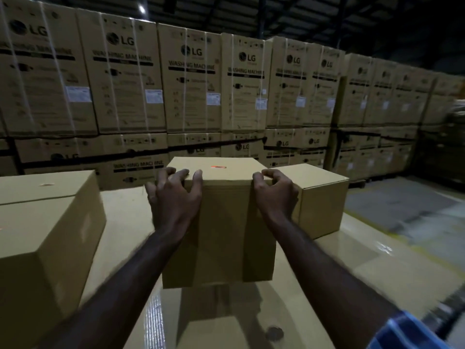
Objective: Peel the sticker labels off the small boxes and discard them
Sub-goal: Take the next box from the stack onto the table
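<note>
A plain brown cardboard box stands in the middle of a large cardboard surface. A small orange sticker lies on its top face. My left hand grips the box's near top left corner, fingers curled over the top edge. My right hand grips the near top right corner the same way. A second brown box stands just behind and to the right of it. A third, larger box sits at the left.
A wall of stacked washing machine cartons with white labels runs across the back. Grey warehouse floor lies to the right of the surface. A dark round mark shows on the cardboard surface near me.
</note>
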Tool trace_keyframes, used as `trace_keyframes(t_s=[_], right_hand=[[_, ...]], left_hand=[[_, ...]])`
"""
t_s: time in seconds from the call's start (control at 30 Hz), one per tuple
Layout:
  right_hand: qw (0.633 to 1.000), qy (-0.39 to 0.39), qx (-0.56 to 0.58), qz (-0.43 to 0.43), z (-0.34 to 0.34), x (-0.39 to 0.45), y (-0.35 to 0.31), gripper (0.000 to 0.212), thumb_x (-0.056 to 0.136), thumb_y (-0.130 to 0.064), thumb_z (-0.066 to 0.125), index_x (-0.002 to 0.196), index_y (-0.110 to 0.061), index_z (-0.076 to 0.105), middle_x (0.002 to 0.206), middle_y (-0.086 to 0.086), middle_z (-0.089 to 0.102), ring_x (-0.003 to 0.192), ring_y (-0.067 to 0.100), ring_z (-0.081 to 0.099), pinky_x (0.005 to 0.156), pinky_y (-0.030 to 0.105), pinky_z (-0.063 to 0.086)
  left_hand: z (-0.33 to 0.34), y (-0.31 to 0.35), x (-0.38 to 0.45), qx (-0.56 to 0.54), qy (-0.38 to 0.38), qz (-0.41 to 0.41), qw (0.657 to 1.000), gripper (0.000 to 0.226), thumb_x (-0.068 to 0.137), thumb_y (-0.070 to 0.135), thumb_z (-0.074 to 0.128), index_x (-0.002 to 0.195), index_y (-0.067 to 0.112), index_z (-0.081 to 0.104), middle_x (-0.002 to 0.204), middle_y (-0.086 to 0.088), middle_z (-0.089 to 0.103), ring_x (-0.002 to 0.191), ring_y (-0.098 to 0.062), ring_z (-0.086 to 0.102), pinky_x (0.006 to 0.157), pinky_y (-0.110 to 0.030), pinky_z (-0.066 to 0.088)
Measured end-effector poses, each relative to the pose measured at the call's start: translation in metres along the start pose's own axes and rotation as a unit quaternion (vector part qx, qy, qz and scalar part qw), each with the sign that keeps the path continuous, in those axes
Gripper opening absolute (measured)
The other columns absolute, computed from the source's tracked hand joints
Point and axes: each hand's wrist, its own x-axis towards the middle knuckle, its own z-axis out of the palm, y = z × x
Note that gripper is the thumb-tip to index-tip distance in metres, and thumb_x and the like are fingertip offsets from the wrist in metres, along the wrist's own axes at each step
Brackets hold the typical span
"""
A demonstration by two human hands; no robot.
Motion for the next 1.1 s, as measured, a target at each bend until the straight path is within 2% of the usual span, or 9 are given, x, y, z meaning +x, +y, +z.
trace_keyframes(t_s=[0.13, 0.27, 0.33, 0.47, 0.57, 0.7, 0.9, 1.0, 1.1], right_hand=[[0.999, -0.026, -0.016, 0.014, 0.005, -0.002, 0.036, 0.034, 0.088, -0.036, 0.065, 0.116, -0.018, 0.068, 0.111, 0.006, 0.069, 0.093, 0.016, 0.060, 0.071, 0.027, 0.049], [0.999, -0.040, -0.021, 0.015, 0.006, -0.005, 0.067, 0.031, 0.087, -0.035, 0.065, 0.114, -0.021, 0.069, 0.109, 0.001, 0.069, 0.095, 0.016, 0.061, 0.082, 0.045, 0.056], [0.999, -0.047, -0.022, 0.016, 0.006, -0.006, 0.079, 0.029, 0.086, -0.034, 0.066, 0.113, -0.022, 0.069, 0.106, -0.002, 0.068, 0.094, 0.016, 0.061, 0.081, 0.046, 0.057], [0.998, -0.067, -0.015, 0.006, -0.002, -0.004, 0.105, 0.026, 0.086, -0.030, 0.067, 0.111, -0.021, 0.069, 0.103, -0.010, 0.064, 0.092, 0.014, 0.062, 0.077, 0.044, 0.059], [0.997, -0.073, -0.007, 0.002, -0.013, -0.001, 0.126, 0.024, 0.086, -0.029, 0.068, 0.108, -0.023, 0.070, 0.105, -0.007, 0.067, 0.093, 0.015, 0.063, 0.076, 0.045, 0.059], [0.995, -0.093, 0.013, -0.017, -0.030, 0.005, 0.150, 0.023, 0.085, -0.030, 0.066, 0.107, -0.024, 0.069, 0.115, -0.001, 0.068, 0.104, 0.020, 0.063, 0.080, 0.044, 0.058], [0.983, -0.171, 0.031, -0.056, -0.058, 0.017, 0.179, 0.024, 0.085, -0.029, 0.066, 0.108, -0.023, 0.070, 0.126, 0.004, 0.064, 0.102, 0.021, 0.064, 0.071, 0.024, 0.056], [0.975, -0.213, 0.022, -0.061, -0.066, 0.020, 0.189, 0.024, 0.087, -0.023, 0.069, 0.110, -0.019, 0.070, 0.134, 0.005, 0.059, 0.110, 0.019, 0.062, 0.075, 0.015, 0.051], [0.969, -0.230, 0.017, -0.087, -0.070, 0.022, 0.191, 0.027, 0.087, -0.021, 0.070, 0.113, -0.017, 0.070, 0.140, 0.007, 0.055, 0.116, 0.020, 0.059, 0.081, 0.019, 0.049]], left_hand=[[0.024, -0.012, -0.025, 0.009, -0.013, -0.009, 1.000, 0.049, 0.092, 0.051, 0.051, 0.123, 0.016, 0.064, 0.135, -0.007, 0.050, 0.118, -0.034, 0.042, 0.089, -0.040, 0.038], [0.038, -0.020, -0.046, 0.025, -0.039, -0.017, 0.999, 0.048, 0.092, 0.049, 0.051, 0.127, 0.017, 0.062, 0.136, -0.006, 0.049, 0.118, -0.032, 0.040, 0.092, -0.039, 0.037], [0.046, -0.023, -0.055, 0.030, -0.053, -0.019, 0.998, 0.047, 0.092, 0.049, 0.050, 0.128, 0.019, 0.060, 0.137, -0.005, 0.047, 0.118, -0.030, 0.039, 0.093, -0.038, 0.035], [0.061, -0.024, -0.077, 0.030, -0.074, -0.037, 0.996, 0.045, 0.094, 0.049, 0.047, 0.128, 0.023, 0.059, 0.138, -0.003, 0.045, 0.117, -0.027, 0.036, 0.091, -0.031, 0.029], [0.071, -0.015, -0.096, 0.049, -0.070, -0.030, 0.996, 0.049, 0.092, 0.052, 0.040, 0.127, 0.023, 0.060, 0.136, -0.003, 0.046, 0.114, -0.027, 0.038, 0.090, -0.027, 0.024], [0.081, 0.006, -0.120, 0.071, -0.065, -0.049, 0.994, 0.051, 0.090, 0.051, 0.040, 0.128, 0.023, 0.060, 0.138, -0.004, 0.045, 0.114, -0.030, 0.038, 0.088, -0.032, 0.030], [0.090, 0.031, -0.153, 0.113, -0.051, -0.091, 0.988, 0.052, 0.089, 0.056, 0.037, 0.127, 0.029, 0.060, 0.139, -0.002, 0.044, 0.114, -0.027, 0.035, 0.084, -0.034, 0.037], [0.093, 0.039, -0.159, 0.133, -0.047, -0.109, 0.984, 0.051, 0.089, 0.056, 0.037, 0.126, 0.031, 0.061, 0.139, 0.000, 0.045, 0.114, -0.025, 0.035, 0.083, -0.034, 0.039], [0.093, 0.044, -0.158, 0.139, -0.056, -0.129, 0.980, 0.053, 0.087, 0.057, 0.037, 0.127, 0.031, 0.060, 0.142, 0.001, 0.045, 0.121, -0.024, 0.035, 0.085, -0.036, 0.041]])
